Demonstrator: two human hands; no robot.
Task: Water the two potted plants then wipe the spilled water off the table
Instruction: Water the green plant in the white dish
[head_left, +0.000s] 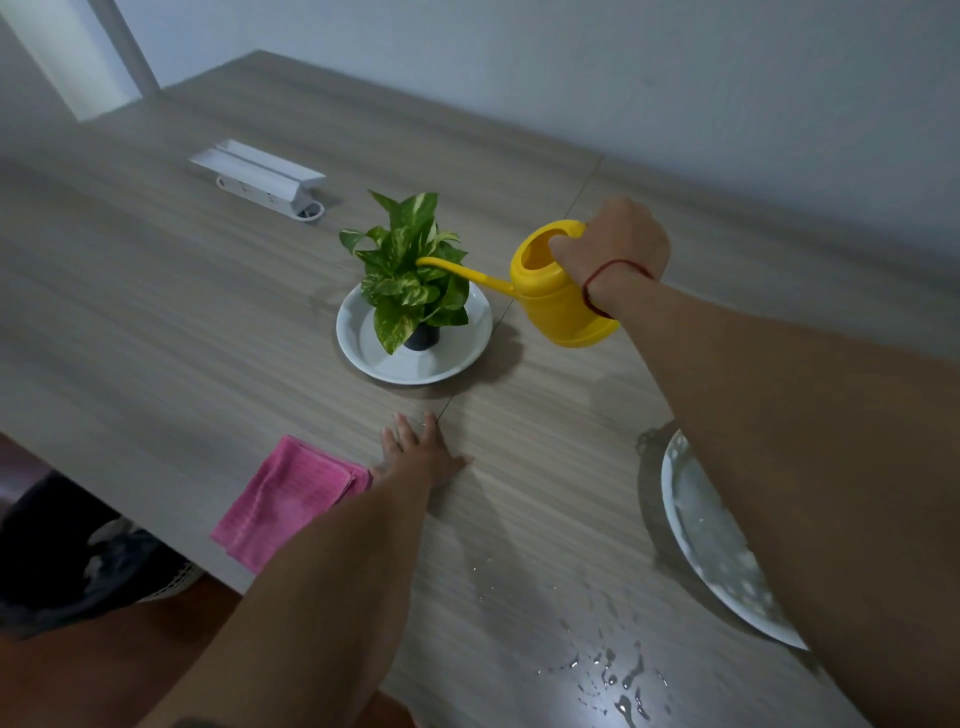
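A leafy green plant (410, 265) in a small black pot (422, 336) stands on a white plate (457, 345) at the table's middle. My right hand (618, 244) grips the handle of a yellow watering can (558, 301), tilted so its thin spout reaches into the leaves. My left hand (421, 454) lies flat on the table with fingers spread, beside a folded pink cloth (285, 499). Spilled water drops (618, 675) glisten on the near table. A second white plate (711, 540) at the right is wet; my right arm hides whatever stands on it.
The wooden table (208, 291) has a seam running down its middle. A white power socket box (265, 176) sits at the back left. The table's left edge is near the cloth, with dark objects (93, 566) on the floor below. A wall runs behind.
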